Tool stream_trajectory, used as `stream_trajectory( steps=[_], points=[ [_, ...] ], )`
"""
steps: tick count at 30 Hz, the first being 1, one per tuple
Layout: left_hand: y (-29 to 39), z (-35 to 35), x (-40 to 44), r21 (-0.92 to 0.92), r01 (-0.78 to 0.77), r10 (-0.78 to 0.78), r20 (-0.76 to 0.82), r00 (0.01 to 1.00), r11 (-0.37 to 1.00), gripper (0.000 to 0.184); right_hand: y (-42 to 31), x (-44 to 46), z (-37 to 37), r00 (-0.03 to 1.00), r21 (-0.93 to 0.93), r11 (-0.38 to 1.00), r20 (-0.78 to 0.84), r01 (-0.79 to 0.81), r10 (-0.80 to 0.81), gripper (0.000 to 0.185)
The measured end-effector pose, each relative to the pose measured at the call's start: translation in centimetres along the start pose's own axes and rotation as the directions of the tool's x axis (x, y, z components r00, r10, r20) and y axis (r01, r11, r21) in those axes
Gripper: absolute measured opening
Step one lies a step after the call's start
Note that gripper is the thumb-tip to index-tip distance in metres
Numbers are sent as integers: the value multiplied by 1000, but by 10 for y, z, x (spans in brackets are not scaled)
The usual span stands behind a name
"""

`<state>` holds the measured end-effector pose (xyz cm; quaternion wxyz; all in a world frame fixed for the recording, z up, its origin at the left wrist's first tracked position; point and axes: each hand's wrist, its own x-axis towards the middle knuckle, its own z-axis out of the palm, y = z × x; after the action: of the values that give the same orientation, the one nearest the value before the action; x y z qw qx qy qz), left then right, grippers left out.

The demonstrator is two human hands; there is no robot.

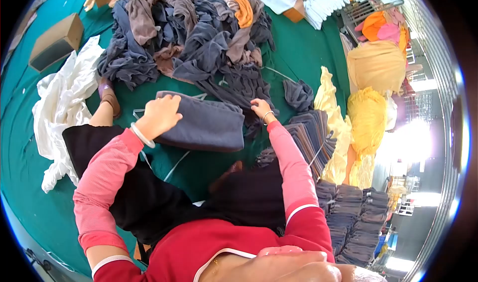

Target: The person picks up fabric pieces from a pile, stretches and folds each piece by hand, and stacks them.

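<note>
Green ground sheet, a folded grey cloth bundle on it.
Left hand half-curled on its left end; right hand, fingers bent, at the loose grey heap; fingertips partly hidden, I can't tell either grip.

Folded cloth lies before the fabric heap.

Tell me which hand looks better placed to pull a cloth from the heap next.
Probably the right hand: it is close by the dark grey cloth trailing from the cloth heap, while the left hand is on the folded grey cloth bundle.
</note>
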<state>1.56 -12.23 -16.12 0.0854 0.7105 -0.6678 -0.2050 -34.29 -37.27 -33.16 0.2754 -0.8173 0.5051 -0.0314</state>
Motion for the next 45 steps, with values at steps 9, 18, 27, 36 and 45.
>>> stream_trajectory(
  steps=[9,18,27,36,45],
  points=[
    [-4,-14,-8,174,-32,26,33,999,984,33,20,21,41,914,-476,799,-22,-367,406,15],
    [2,-15,6,137,-116,112,32,993,984,30,-51,54,-49,929,271,920,-313,285,-195,3],
    [18,-21,61,-862,503,115,507,854,62,71,-324,-88,-182,842,807,400,-205,434,-500,12],
    [35,-42,47,-719,269,443,-61,894,-641,47,-287,-158,-159,809,626,683,137,376,-571,40],
    [75,-32,4,-870,-400,354,-291,889,288,47,-264,-153,-107,882,865,470,73,177,-465,82]
  ],
)
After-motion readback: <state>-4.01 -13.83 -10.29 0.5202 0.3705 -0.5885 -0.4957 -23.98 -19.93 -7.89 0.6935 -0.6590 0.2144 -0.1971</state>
